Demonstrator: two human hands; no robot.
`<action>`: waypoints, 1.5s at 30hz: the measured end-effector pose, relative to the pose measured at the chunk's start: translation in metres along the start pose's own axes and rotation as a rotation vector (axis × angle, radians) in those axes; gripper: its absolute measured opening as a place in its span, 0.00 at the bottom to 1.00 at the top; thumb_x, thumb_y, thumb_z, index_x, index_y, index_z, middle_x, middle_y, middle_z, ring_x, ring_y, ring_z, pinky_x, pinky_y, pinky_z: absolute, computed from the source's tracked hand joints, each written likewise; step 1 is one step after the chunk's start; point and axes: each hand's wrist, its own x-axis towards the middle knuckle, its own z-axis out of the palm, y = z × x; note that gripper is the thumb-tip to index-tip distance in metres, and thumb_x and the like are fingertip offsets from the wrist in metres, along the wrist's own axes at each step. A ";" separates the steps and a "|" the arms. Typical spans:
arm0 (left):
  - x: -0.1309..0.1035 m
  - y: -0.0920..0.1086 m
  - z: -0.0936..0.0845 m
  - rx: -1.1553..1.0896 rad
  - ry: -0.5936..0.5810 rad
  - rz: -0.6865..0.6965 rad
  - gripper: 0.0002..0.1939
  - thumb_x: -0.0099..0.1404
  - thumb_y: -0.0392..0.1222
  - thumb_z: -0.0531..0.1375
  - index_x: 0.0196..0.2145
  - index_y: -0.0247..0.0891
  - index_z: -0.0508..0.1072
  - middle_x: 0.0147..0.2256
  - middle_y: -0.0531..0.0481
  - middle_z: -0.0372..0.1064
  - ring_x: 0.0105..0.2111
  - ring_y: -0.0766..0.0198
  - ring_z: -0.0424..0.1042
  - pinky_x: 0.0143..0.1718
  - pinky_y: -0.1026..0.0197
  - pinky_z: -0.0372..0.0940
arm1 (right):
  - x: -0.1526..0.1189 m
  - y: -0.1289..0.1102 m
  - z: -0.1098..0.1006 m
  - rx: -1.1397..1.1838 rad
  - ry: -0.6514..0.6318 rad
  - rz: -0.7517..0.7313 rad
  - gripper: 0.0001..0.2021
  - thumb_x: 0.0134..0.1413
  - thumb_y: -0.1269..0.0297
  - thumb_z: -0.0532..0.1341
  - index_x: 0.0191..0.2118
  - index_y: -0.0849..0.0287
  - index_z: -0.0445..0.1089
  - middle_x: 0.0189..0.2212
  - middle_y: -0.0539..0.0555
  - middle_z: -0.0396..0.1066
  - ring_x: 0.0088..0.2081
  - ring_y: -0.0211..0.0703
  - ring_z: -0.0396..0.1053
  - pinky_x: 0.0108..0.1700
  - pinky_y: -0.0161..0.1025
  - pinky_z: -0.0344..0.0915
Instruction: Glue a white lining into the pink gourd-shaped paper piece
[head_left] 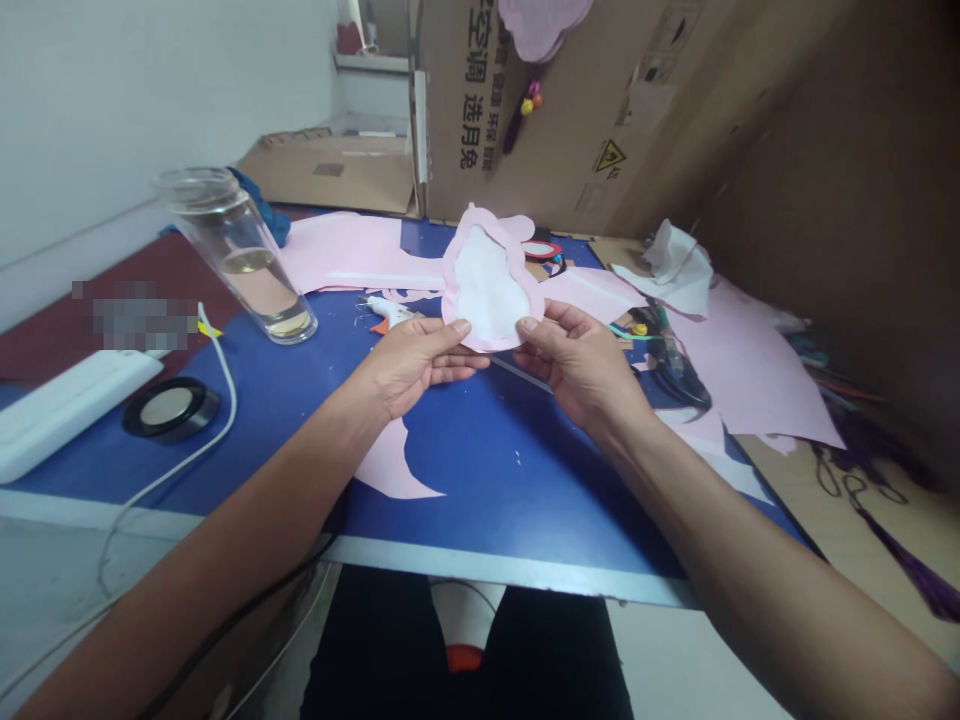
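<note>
Between my two hands is a pink cut-out [491,290] with a wavy outline and a white centre, held up above the blue tabletop. My left hand [424,360] pinches its lower left edge, thumb on the front and fingers behind. On the lower right edge, my right hand [577,360] grips in the same way. Just beyond my left hand lies a white glue gun [391,310] with an orange trigger. A pink scrap with a curved edge [397,465] rests on the table below my left hand.
A glass of pale liquid [262,270] stands at left, near a black round object [171,408] and a white power strip [75,405]. Pink sheets [750,350] cover the right side. A large cardboard box [555,150] rises behind. A white cable [232,380] crosses the left.
</note>
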 end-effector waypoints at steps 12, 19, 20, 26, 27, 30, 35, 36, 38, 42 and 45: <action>-0.001 0.000 0.002 -0.122 -0.020 0.019 0.07 0.75 0.33 0.65 0.41 0.30 0.85 0.39 0.38 0.86 0.34 0.61 0.85 0.37 0.63 0.79 | -0.003 -0.002 0.005 0.061 -0.059 0.051 0.24 0.39 0.59 0.85 0.43 0.53 0.81 0.35 0.48 0.82 0.32 0.37 0.76 0.37 0.36 0.78; 0.000 0.000 -0.001 -0.143 -0.052 0.018 0.05 0.72 0.35 0.69 0.42 0.30 0.85 0.40 0.37 0.86 0.35 0.60 0.85 0.38 0.63 0.79 | -0.004 -0.004 0.005 0.077 -0.071 0.071 0.23 0.40 0.58 0.85 0.43 0.55 0.81 0.35 0.48 0.83 0.32 0.37 0.76 0.37 0.34 0.78; 0.000 0.000 -0.001 -0.142 -0.054 0.018 0.05 0.71 0.35 0.70 0.42 0.30 0.85 0.40 0.37 0.86 0.35 0.60 0.85 0.38 0.63 0.79 | -0.004 -0.004 0.005 0.082 -0.066 0.071 0.23 0.40 0.58 0.85 0.42 0.55 0.81 0.36 0.49 0.83 0.33 0.37 0.77 0.37 0.34 0.78; 0.000 0.000 -0.001 -0.131 -0.055 0.014 0.04 0.71 0.35 0.69 0.41 0.30 0.85 0.41 0.37 0.86 0.36 0.60 0.85 0.38 0.63 0.80 | -0.003 -0.005 0.005 0.107 -0.031 0.057 0.24 0.39 0.59 0.86 0.42 0.54 0.80 0.36 0.47 0.83 0.33 0.36 0.77 0.38 0.34 0.79; 0.000 0.000 -0.001 -0.131 -0.052 0.012 0.04 0.72 0.34 0.69 0.41 0.30 0.85 0.41 0.37 0.86 0.36 0.60 0.85 0.38 0.63 0.80 | -0.003 -0.005 0.005 0.113 -0.027 0.058 0.24 0.38 0.59 0.86 0.42 0.54 0.80 0.36 0.47 0.83 0.33 0.36 0.77 0.38 0.34 0.79; -0.001 0.001 0.000 -0.137 -0.038 0.004 0.05 0.73 0.33 0.67 0.41 0.30 0.85 0.40 0.38 0.86 0.35 0.60 0.85 0.38 0.63 0.80 | -0.004 -0.006 0.005 0.118 -0.021 0.058 0.25 0.39 0.59 0.86 0.43 0.54 0.80 0.35 0.46 0.82 0.32 0.35 0.77 0.37 0.34 0.79; -0.002 0.002 0.001 -0.148 -0.025 0.004 0.05 0.73 0.33 0.67 0.41 0.30 0.85 0.40 0.37 0.86 0.35 0.60 0.85 0.38 0.62 0.80 | -0.003 -0.006 0.004 0.092 -0.028 0.057 0.25 0.40 0.58 0.86 0.43 0.53 0.79 0.36 0.47 0.82 0.34 0.37 0.78 0.40 0.36 0.79; -0.001 0.002 0.001 -0.149 -0.022 0.005 0.04 0.72 0.33 0.68 0.41 0.30 0.85 0.40 0.37 0.86 0.35 0.60 0.85 0.38 0.62 0.80 | -0.003 -0.005 0.004 0.090 -0.032 0.059 0.25 0.40 0.58 0.86 0.43 0.53 0.78 0.36 0.47 0.83 0.35 0.38 0.79 0.40 0.36 0.79; -0.001 0.002 0.001 -0.147 -0.015 0.008 0.04 0.72 0.33 0.68 0.41 0.30 0.85 0.41 0.37 0.86 0.35 0.60 0.85 0.38 0.63 0.80 | -0.003 -0.005 0.004 0.088 -0.033 0.067 0.25 0.39 0.58 0.86 0.43 0.53 0.78 0.37 0.47 0.83 0.35 0.38 0.79 0.41 0.36 0.80; -0.001 0.002 0.001 -0.143 -0.003 0.015 0.05 0.73 0.33 0.67 0.42 0.31 0.85 0.41 0.37 0.86 0.35 0.61 0.85 0.37 0.63 0.79 | -0.003 -0.005 0.004 0.083 -0.019 0.076 0.24 0.40 0.58 0.85 0.42 0.53 0.79 0.35 0.46 0.82 0.34 0.37 0.79 0.39 0.36 0.79; -0.001 0.002 0.001 -0.144 -0.004 0.011 0.06 0.74 0.33 0.66 0.42 0.30 0.85 0.40 0.37 0.86 0.35 0.60 0.85 0.37 0.63 0.79 | -0.003 -0.006 0.004 0.090 -0.013 0.072 0.24 0.39 0.58 0.86 0.41 0.53 0.79 0.32 0.45 0.81 0.32 0.36 0.78 0.38 0.35 0.79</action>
